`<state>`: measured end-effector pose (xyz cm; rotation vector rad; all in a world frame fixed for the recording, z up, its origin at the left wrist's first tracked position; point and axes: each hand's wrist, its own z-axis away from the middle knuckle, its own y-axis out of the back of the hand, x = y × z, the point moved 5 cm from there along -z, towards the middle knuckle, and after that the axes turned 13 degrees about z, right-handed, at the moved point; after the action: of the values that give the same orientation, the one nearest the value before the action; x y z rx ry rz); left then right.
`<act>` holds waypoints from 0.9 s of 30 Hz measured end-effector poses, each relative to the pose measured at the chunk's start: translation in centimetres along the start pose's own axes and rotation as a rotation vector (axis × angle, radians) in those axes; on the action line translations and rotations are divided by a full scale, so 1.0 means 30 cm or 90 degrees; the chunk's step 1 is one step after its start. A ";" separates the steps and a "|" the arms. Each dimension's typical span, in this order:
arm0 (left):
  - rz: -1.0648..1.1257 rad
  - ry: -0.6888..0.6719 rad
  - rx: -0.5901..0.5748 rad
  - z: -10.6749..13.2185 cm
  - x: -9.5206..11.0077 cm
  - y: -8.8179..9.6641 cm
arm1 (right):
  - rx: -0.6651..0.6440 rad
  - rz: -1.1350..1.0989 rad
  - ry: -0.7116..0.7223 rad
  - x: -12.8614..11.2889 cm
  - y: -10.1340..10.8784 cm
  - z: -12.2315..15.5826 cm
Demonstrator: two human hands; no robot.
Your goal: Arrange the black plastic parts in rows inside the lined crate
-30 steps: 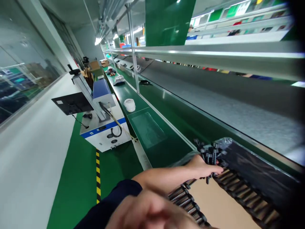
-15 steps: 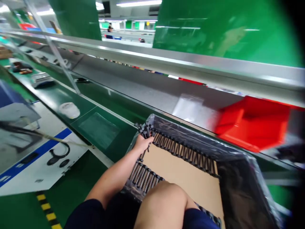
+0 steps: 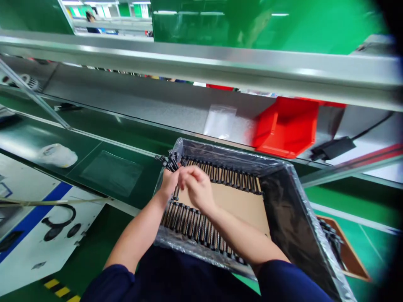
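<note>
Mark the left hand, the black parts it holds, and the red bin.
Left hand [image 3: 170,181], head view: middle of the hand.
Black parts [image 3: 172,161], head view: middle of the bunch.
Red bin [image 3: 266,129], head view: outer side wall.

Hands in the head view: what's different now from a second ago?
The right hand has moved forward, right up to the left hand; its grip is too blurred to tell. The view swung right, bringing in the red bin. The left hand still holds the bunch of black parts at the lined box's left end.
</note>
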<state>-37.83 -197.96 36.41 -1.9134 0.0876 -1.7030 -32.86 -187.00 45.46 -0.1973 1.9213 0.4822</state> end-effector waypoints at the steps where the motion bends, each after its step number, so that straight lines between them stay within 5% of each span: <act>1: 0.012 -0.017 -0.017 -0.004 0.004 -0.009 | 0.036 0.006 -0.030 0.052 0.040 -0.027; 3: 0.043 -0.033 -0.036 -0.012 0.001 -0.026 | 0.136 0.034 -0.145 0.179 0.111 -0.066; 7: 0.006 -0.022 -0.073 -0.015 -0.013 -0.049 | 0.107 0.003 -0.269 0.366 0.107 -0.083; 13: -0.056 0.011 -0.142 0.002 -0.006 -0.060 | 0.072 -0.204 -0.327 0.415 0.069 -0.045; 18: -0.004 0.082 -0.069 -0.012 -0.038 -0.046 | 0.175 -0.294 -0.317 0.494 0.170 -0.070; 22: 0.049 0.080 0.002 -0.023 -0.051 -0.031 | 0.201 -0.146 -0.417 0.667 0.197 -0.045; 27: -0.031 0.028 -0.018 -0.023 -0.043 -0.035 | 0.086 0.134 -0.545 0.861 0.084 0.019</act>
<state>-39.04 -196.81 35.76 -1.9133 0.0824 -1.7842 -43.44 -182.26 22.25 0.2712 1.1254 0.4704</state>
